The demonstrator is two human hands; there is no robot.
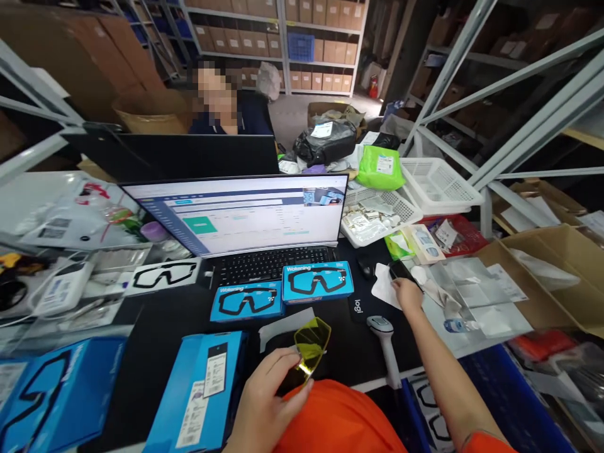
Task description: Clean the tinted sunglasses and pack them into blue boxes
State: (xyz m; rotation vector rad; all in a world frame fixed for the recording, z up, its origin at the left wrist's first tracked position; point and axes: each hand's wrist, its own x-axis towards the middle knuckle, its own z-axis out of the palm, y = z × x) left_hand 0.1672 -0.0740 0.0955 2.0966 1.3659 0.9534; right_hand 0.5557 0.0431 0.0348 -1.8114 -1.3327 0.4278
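My left hand (271,393) pinches a yellow transparent glasses lens (312,343) between thumb and fingers, above the table's front edge. My right hand (408,294) is stretched out to the right, its fingers closed on a dark, flat, phone-like object (401,270). A white sheet (384,286) lies beside these fingers. Under the monitor stand two blue glasses boxes, a left box (246,302) and a right box (317,283). A larger blue box (201,377) with labels lies left of my left hand. Between my hands rests a grey barcode scanner (384,343).
A monitor (245,211) and a keyboard (268,264) stand at the middle. Behind are a white basket (410,211) of small items and a green parcel (380,167). An open carton (550,264) is at right, more blue boxes (80,384) at left. A person (231,116) sits opposite.
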